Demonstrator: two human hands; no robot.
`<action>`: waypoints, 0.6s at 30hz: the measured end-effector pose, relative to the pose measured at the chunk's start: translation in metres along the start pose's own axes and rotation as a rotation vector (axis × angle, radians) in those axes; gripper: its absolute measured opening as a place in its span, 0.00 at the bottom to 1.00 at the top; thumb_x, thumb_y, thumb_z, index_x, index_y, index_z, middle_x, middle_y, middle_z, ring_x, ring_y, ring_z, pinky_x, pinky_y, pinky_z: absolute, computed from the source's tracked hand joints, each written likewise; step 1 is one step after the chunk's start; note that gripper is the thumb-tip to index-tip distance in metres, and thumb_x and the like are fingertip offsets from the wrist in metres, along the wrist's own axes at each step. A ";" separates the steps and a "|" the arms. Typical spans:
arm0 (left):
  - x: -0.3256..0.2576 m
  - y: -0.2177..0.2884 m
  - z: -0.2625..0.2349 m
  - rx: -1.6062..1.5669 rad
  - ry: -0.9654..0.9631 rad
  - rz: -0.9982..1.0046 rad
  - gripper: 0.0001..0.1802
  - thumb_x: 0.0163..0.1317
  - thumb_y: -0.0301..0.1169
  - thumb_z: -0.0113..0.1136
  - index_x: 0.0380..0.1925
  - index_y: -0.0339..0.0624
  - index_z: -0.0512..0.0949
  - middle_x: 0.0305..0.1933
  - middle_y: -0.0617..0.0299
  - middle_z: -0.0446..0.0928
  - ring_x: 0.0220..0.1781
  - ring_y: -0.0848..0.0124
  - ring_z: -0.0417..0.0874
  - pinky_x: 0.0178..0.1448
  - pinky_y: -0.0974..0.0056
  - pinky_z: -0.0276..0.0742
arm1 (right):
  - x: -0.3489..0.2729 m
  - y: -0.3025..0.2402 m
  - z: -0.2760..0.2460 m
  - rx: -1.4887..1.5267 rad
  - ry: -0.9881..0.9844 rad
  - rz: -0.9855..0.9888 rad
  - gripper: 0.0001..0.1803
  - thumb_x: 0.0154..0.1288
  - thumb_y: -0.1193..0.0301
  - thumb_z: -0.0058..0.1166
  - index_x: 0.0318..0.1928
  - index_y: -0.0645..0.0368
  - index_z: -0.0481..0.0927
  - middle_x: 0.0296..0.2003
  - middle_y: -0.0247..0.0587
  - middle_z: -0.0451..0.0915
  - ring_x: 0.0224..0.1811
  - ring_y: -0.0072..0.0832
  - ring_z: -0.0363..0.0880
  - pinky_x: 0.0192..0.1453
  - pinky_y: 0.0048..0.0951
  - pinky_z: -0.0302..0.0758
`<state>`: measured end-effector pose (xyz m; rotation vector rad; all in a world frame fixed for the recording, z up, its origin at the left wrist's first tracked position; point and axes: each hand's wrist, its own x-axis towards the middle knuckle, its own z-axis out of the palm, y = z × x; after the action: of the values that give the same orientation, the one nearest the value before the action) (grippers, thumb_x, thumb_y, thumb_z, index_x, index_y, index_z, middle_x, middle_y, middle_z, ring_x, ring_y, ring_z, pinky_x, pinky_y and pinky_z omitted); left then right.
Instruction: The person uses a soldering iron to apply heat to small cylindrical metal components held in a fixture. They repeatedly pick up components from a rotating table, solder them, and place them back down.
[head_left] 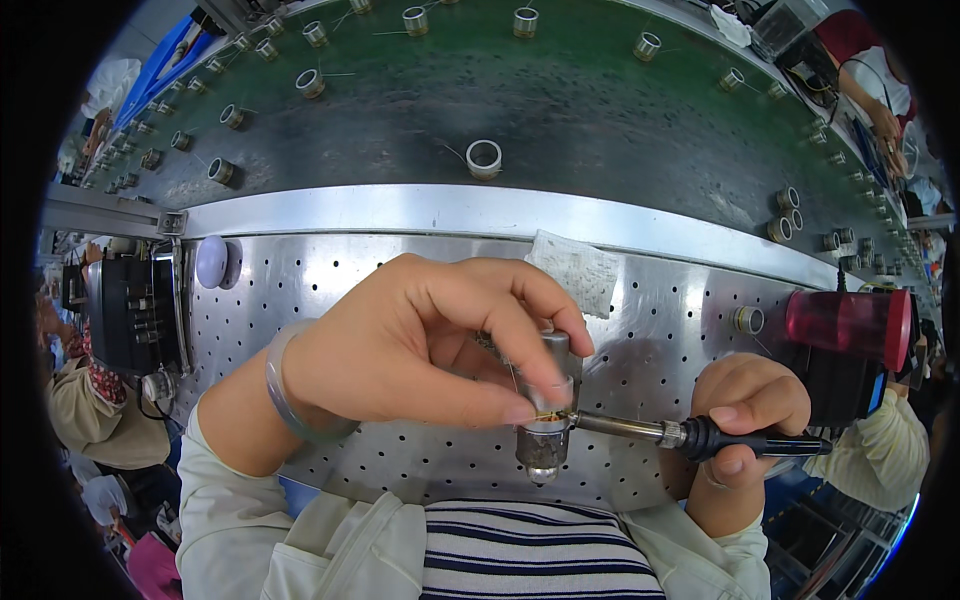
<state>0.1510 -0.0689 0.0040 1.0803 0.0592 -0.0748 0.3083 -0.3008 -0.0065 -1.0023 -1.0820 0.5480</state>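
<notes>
A soldering iron (pixel 625 427) with a black handle is gripped in my right hand (pixel 752 405), fingers wrapped round it. Its metal tip points left and meets the lower side of a small metal ring (pixel 562 392) with a copper-coloured band. My left hand (pixel 450 345) bends over this ring, thumb and forefinger closed at its side; the forefinger is blurred. The ring sits at a shiny cylindrical metal holder (pixel 543 450) with a rounded end. Fingers partly hide the ring, and any wire on it is too small to make out.
Beneath my hands lies a perforated metal worktop (pixel 400 465). A crumpled white cloth (pixel 575 270), a lavender knob (pixel 211 262), another metal ring (pixel 748 320) and a red translucent container (pixel 840 325) surround them. Beyond a metal rail (pixel 430 207), a green conveyor belt (pixel 590 110) carries several wired rings. Other people sit nearby.
</notes>
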 end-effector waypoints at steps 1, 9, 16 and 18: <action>0.000 0.003 0.001 -0.026 0.002 -0.035 0.19 0.46 0.14 0.67 0.42 0.34 0.81 0.50 0.46 0.75 0.51 0.67 0.77 0.50 0.70 0.76 | 0.001 0.000 -0.001 -0.014 -0.012 -0.009 0.15 0.46 0.78 0.68 0.34 0.68 0.77 0.21 0.45 0.77 0.17 0.31 0.76 0.20 0.25 0.70; 0.004 -0.002 0.004 -0.089 0.016 -0.090 0.29 0.52 0.16 0.61 0.57 0.26 0.69 0.46 0.42 0.78 0.45 0.72 0.80 0.34 0.78 0.73 | 0.004 -0.002 -0.005 -0.056 -0.083 -0.023 0.15 0.47 0.77 0.69 0.35 0.66 0.77 0.22 0.44 0.78 0.18 0.31 0.76 0.22 0.25 0.71; 0.005 0.002 0.005 -0.079 0.045 -0.146 0.31 0.50 0.15 0.64 0.57 0.26 0.68 0.46 0.43 0.78 0.46 0.72 0.80 0.35 0.80 0.73 | 0.004 -0.004 -0.007 -0.085 -0.113 -0.021 0.16 0.46 0.76 0.70 0.35 0.66 0.77 0.23 0.43 0.79 0.19 0.31 0.77 0.22 0.25 0.72; 0.004 0.003 0.008 -0.059 0.037 -0.115 0.34 0.47 0.15 0.65 0.58 0.26 0.67 0.46 0.44 0.78 0.46 0.70 0.80 0.36 0.81 0.74 | 0.003 -0.004 -0.008 -0.092 -0.112 -0.022 0.16 0.47 0.75 0.70 0.35 0.66 0.77 0.23 0.43 0.78 0.18 0.31 0.76 0.22 0.25 0.72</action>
<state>0.1558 -0.0743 0.0101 1.0192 0.1555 -0.1556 0.3163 -0.3030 -0.0022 -1.0489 -1.2254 0.5456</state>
